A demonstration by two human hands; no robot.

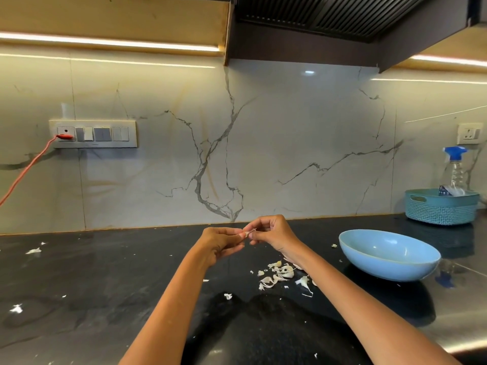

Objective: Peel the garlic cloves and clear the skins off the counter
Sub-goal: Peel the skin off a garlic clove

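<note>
Both hands — left hand [220,242], right hand [271,233] — pinch one garlic clove [247,233].

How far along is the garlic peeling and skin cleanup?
Done: some peeling, judging by the white papery skins piled on the black counter. In hand: left hand and right hand pinch one garlic clove, skin coming off. Left: clearing the skins; the light blue oval bowl looks empty.

The garlic clove [246,234] is mostly hidden by the fingertips pinching it, the orange cable [25,172] is cut off at the left edge, and the spray bottle [455,173] base is concealed by the teal basket [440,209].
</note>
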